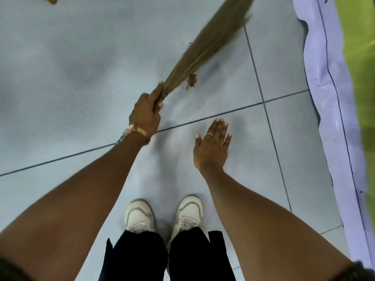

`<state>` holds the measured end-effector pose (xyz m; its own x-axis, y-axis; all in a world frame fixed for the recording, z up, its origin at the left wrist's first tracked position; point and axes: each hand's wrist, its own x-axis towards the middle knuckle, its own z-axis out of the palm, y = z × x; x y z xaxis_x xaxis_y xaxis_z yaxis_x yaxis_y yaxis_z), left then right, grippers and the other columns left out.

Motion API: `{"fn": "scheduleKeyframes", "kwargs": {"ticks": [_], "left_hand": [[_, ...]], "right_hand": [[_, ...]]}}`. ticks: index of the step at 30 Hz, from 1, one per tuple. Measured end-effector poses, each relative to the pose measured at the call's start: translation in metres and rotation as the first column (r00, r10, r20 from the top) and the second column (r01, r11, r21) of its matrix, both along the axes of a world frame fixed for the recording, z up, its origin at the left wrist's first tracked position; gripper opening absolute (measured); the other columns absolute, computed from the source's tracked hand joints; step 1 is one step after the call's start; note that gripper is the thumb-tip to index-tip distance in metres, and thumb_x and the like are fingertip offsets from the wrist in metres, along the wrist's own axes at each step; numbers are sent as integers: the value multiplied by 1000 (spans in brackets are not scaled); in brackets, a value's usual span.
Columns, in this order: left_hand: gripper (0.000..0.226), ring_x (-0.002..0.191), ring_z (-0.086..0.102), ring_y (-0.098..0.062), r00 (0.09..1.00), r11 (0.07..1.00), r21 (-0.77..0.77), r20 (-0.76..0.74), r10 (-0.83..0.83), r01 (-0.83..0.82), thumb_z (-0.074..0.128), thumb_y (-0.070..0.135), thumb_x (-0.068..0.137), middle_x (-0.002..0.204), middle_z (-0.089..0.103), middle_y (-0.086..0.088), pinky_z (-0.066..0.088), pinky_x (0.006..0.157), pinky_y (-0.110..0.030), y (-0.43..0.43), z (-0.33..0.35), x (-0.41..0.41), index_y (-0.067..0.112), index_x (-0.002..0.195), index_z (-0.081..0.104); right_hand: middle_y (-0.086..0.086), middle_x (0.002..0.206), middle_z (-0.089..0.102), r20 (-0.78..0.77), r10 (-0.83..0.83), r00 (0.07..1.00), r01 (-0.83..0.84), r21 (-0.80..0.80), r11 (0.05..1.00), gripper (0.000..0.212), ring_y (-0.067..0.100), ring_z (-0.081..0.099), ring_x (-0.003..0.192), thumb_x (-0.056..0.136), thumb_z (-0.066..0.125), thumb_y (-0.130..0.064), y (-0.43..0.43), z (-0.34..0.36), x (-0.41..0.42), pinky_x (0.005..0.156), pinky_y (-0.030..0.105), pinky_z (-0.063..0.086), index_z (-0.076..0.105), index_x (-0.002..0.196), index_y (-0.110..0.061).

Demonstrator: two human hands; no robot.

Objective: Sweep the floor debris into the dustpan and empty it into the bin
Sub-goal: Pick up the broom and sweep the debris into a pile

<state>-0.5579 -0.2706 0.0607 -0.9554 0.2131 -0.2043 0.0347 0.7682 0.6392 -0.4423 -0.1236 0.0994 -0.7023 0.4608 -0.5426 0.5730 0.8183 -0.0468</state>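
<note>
Forearms nearest the lens, both reaching in from the bottom corners. Below them, black trouser legs (pixel 168 258) and two pale sneakers (pixel 162 217), planted on the grey tiled floor (pixel 60 78).

Left hand (pixel 146 114) centre frame: grip closed around the bound neck of a straw broom (pixel 205 43), thumb laid along the bundle, fingers wrapped under. Gold wristwatch (pixel 135 130) on that wrist. Broom running from the grip toward 1 o'clock, fanning wider to the top edge; bristles motion-blurred, tips out of frame.

Right hand (pixel 212 145) empty, open flat, fingers extended and together, palm down, hovering over the floor at roughly 4 o'clock of the left grip, well apart from the broom. Thin ring on one finger.

Debris (pixel 191 80): small brown crumbly clump on the floor, just beside the broom neck on its lower side, at about 2 o'clock of the left grip and near it. Contact between clump and bristles not resolvable. Few loose specks just beside the clump; a few more further up at 1 o'clock, beside the blurred bristles.

Right edge: rumpled pale lilac sheet (pixel 332 82) lying along the floor, yellow-green surface (pixel 359 37) beyond it. Brown object (pixel 49 0) cut off at top left, not identifiable. Dark grout lines crossing between the two hands.
</note>
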Motion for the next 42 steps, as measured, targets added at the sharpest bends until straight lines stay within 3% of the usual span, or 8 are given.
{"fn": "scheduleKeyframes", "kwargs": {"ticks": [6,10,19,27,35,38,42], "left_hand": [[55,121,51,-38,969,965,-140,77,235,-223,38,20,93,132,53,-19,42,104,-43,-3,-9,-102,35,145,34],[52,127,45,-43,950,940,-250,148,275,-233,35,20,95,141,47,-20,37,110,-42,-22,-41,-121,34,145,34],[59,121,51,-36,984,979,-158,100,144,-127,36,14,90,132,56,-14,42,103,-39,-1,-109,-117,39,144,35],[56,110,56,-41,987,983,-168,151,-48,73,40,16,93,122,59,-22,46,91,-43,0,-103,-89,40,144,35],[64,102,58,-39,955,968,-220,291,-56,124,45,12,90,110,57,-18,51,84,-44,-55,-38,-1,45,144,32],[76,95,59,-32,965,973,-203,257,-53,107,48,2,85,104,55,-13,49,73,-38,-72,8,32,44,145,29],[73,83,57,-35,988,984,-171,154,-19,45,46,2,91,100,53,-17,51,64,-42,-87,78,67,37,150,21]], "right_hand": [[13,164,-10,-56,21,998,-20,11,1000,68,25,-11,152,104,23,-37,8,-13,-19,126,43,-1,-8,153,-2],[13,164,-9,-78,24,997,-23,24,999,67,25,-11,152,105,23,-37,21,-39,-26,126,43,0,-7,154,-2],[13,164,-8,-80,60,995,-55,62,997,65,26,-10,152,105,22,-35,36,-100,-37,126,43,0,-7,153,-2],[12,164,-10,-62,97,993,-94,53,994,64,25,-12,152,105,21,-33,19,-82,-37,125,43,-2,-8,154,-3],[11,164,-11,2,131,991,-131,22,991,65,25,-12,152,105,21,-35,-17,-9,-4,125,43,-3,-8,153,-4],[12,164,-10,6,124,992,-124,-6,992,65,26,-11,152,105,22,-35,-31,24,8,125,43,-2,-8,153,-4],[12,164,-10,15,91,996,-90,-43,995,66,26,-11,152,104,22,-35,-49,67,19,125,44,-1,-9,153,-3]]}}
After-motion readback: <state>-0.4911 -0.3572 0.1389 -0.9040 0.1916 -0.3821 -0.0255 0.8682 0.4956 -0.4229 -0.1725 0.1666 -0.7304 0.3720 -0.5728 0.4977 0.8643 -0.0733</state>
